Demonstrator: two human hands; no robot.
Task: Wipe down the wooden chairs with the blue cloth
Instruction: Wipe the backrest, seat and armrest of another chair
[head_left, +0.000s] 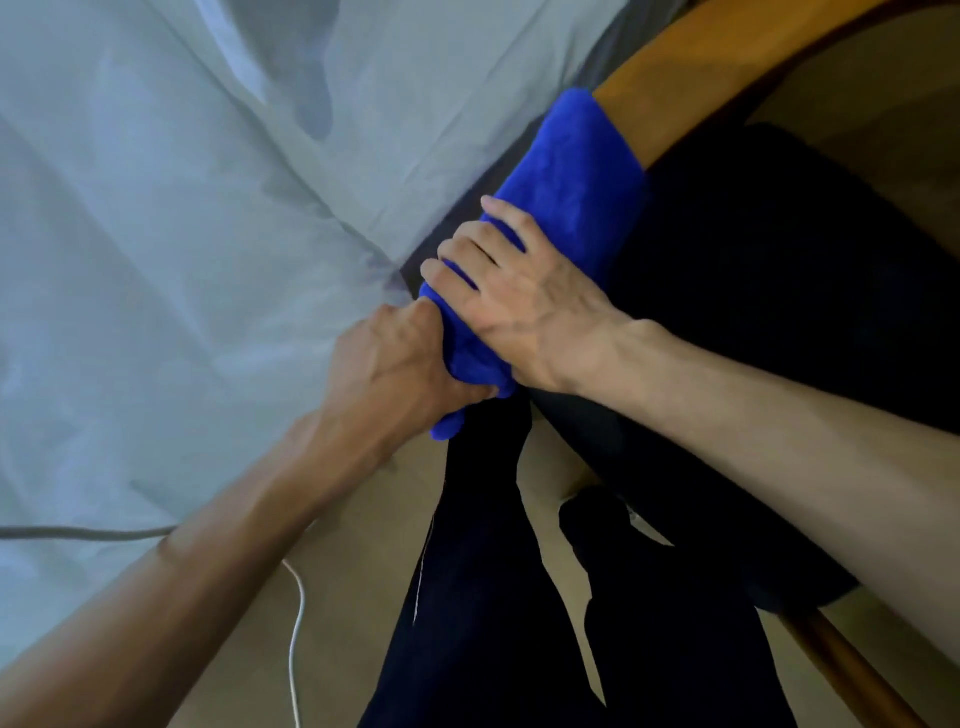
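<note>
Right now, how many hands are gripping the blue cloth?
2. The left hand clamps the near end of the blue microfibre cloth; the right hand presses it over the curved wooden chair rail.

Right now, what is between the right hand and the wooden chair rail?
Only the blue cloth, wrapped over the wooden rail; the right hand presses on it, head view.

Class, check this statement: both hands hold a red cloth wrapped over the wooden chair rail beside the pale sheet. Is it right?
Not quite. The head view shows the cloth is blue, not red. Both the left hand and right hand do hold it over the wooden chair rail beside the pale sheet.
</note>
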